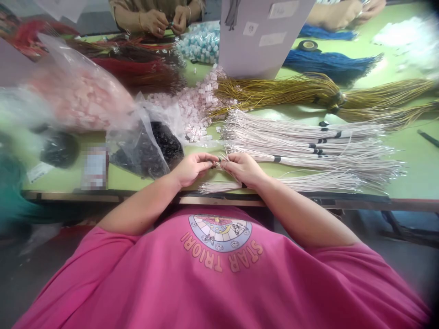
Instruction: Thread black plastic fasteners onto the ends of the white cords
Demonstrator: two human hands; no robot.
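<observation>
My left hand (196, 169) is closed in a pinch, its fingertips meeting those of my right hand above the near part of the table. A small dark piece (219, 160) shows at the left fingertips; its exact kind is too small to make out. My right hand (243, 169) is closed too, pinching the end of a white wire (224, 156). Beneath and to the right of the hands lie bundles of white wires (308, 160) with silvery ends, several bound with black tape. Left of my left hand lies a clear bag of small black pieces (166, 144).
White connector housings (197, 109) are heaped beyond the hands, by a bag of pinkish pieces (89, 103). Yellow wires (291, 91), blue wires (329, 64) and a purple divider (257, 41) lie farther back. Across the table, a co-worker's hands (166, 23) work.
</observation>
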